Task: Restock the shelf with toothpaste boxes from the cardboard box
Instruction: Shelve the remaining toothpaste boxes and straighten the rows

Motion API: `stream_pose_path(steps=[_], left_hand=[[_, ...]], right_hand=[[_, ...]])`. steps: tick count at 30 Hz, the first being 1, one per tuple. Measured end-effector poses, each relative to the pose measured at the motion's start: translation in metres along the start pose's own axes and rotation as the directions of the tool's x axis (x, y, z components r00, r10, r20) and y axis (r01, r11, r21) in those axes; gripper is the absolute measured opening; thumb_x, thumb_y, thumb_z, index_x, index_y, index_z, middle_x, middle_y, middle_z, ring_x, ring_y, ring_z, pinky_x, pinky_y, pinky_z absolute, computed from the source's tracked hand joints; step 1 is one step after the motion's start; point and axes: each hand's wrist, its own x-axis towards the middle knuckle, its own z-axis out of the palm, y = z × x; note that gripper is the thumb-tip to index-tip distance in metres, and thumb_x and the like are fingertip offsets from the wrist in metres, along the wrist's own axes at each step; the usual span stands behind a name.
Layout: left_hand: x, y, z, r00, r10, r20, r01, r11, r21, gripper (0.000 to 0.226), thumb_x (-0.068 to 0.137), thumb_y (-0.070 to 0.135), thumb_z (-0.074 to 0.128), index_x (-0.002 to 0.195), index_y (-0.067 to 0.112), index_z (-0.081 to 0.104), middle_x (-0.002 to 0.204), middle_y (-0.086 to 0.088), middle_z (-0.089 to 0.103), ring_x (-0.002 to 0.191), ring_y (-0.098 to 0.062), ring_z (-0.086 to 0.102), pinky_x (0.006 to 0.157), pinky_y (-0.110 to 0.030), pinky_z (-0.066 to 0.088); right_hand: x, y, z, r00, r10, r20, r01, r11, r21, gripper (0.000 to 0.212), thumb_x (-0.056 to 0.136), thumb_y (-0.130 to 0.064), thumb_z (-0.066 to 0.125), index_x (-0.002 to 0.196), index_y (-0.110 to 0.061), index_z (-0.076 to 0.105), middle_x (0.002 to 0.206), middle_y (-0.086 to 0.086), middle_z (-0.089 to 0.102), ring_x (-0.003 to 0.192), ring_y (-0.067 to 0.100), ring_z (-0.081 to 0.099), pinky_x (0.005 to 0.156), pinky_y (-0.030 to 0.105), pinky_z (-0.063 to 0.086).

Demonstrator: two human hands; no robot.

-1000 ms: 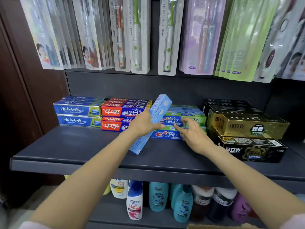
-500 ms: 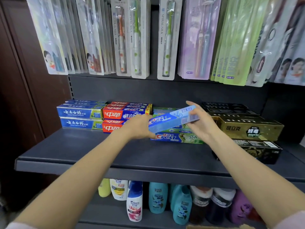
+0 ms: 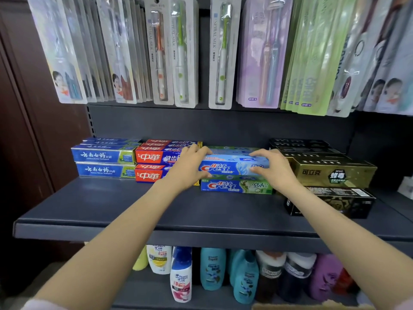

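A light blue Crest toothpaste box (image 3: 228, 167) lies level on top of a green and blue Crest box (image 3: 237, 186) in the middle of the dark shelf (image 3: 156, 211). My left hand (image 3: 190, 168) grips its left end and my right hand (image 3: 274, 170) grips its right end. More Crest boxes lie behind it. A corner of the cardboard box (image 3: 312, 306) shows at the bottom edge, right of centre.
Red toothpaste boxes (image 3: 152, 157) and blue ones (image 3: 100, 156) are stacked to the left, gold (image 3: 335, 173) and black boxes (image 3: 335, 202) to the right. Toothbrush packs (image 3: 178, 52) hang above. Shampoo bottles (image 3: 212, 269) stand on the shelf below.
The light blue box was tilted upright in my left hand, then turned level with both hands, and now rests on the Crest stack. My view has moved closer.
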Motion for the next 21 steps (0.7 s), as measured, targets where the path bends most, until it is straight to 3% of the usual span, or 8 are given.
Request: stream_pose_path(steps=[3,6,8,13,16,19,21], left_hand=[[0.015,0.012,0.015,1.000,-0.001,-0.023,0.002,0.999,0.033,0.063,0.084,0.027,0.069,0.139,0.019,0.040,0.132,-0.008,0.041,0.124,-0.026,0.035,0.104,-0.037,0.033],[0.021,0.015,0.040,0.999,-0.037,-0.008,0.038,0.971,0.237,0.066,0.086,0.032,0.065,0.144,0.023,0.035,0.140,-0.007,0.037,0.131,-0.028,0.034,0.108,-0.039,0.031],[0.022,0.012,0.049,0.999,-0.046,-0.003,0.044,0.940,0.339,0.069,0.087,0.036,0.063,0.147,0.026,0.030,0.146,-0.006,0.035,0.135,-0.027,0.031,0.112,-0.040,0.027],[0.017,0.017,0.043,1.000,-0.019,-0.018,0.024,0.931,0.365,0.060,0.091,0.024,0.059,0.145,0.022,0.032,0.146,-0.006,0.037,0.135,-0.026,0.034,0.112,-0.040,0.026],[0.009,0.033,0.043,0.994,0.010,-0.104,0.025,0.946,0.322,0.048,0.091,0.016,0.052,0.138,0.018,0.041,0.136,-0.006,0.044,0.127,-0.026,0.039,0.104,-0.038,0.032],[-0.003,0.059,0.047,0.989,0.069,-0.131,-0.031,0.961,0.275,0.037,0.092,0.017,0.048,0.129,0.015,0.047,0.124,-0.006,0.051,0.119,-0.025,0.045,0.096,-0.037,0.035],[-0.016,0.082,0.053,0.993,0.079,-0.088,-0.064,0.986,0.156,0.030,0.091,0.019,0.049,0.120,0.015,0.051,0.114,-0.005,0.056,0.112,-0.024,0.051,0.089,-0.039,0.042]], right_hand=[[-0.002,0.004,0.007,0.991,-0.106,-0.077,0.084,0.964,-0.254,0.033,0.089,-0.009,0.059,0.121,-0.015,0.058,0.124,0.006,0.046,0.117,0.022,0.046,0.094,0.029,0.040],[-0.005,0.013,0.023,0.990,-0.125,0.064,0.138,0.801,-0.582,0.050,0.087,-0.007,0.057,0.134,-0.015,0.044,0.132,0.007,0.045,0.124,0.026,0.043,0.107,0.038,0.034],[-0.006,0.017,0.032,0.985,-0.133,0.112,0.174,0.733,-0.658,0.059,0.085,-0.002,0.057,0.139,-0.011,0.035,0.136,0.009,0.041,0.127,0.028,0.039,0.111,0.036,0.028],[-0.011,0.014,0.027,0.987,-0.122,0.106,0.161,0.806,-0.570,0.061,0.086,-0.005,0.059,0.141,-0.012,0.033,0.138,0.009,0.037,0.128,0.025,0.036,0.101,0.031,0.037],[-0.023,0.011,0.016,0.987,-0.147,0.060,0.159,0.904,-0.398,0.047,0.090,-0.012,0.056,0.135,-0.013,0.043,0.134,0.005,0.041,0.125,0.021,0.040,0.096,0.030,0.041],[-0.044,0.008,0.001,0.990,-0.141,0.011,0.141,0.976,-0.165,0.032,0.089,-0.009,0.055,0.120,-0.011,0.058,0.119,0.007,0.051,0.099,0.018,0.054,0.091,0.027,0.041],[-0.064,0.012,-0.014,0.991,-0.127,0.036,0.130,0.987,-0.092,0.026,0.086,-0.007,0.056,0.110,-0.011,0.065,0.104,0.008,0.056,0.080,0.015,0.052,0.083,0.023,0.039]])
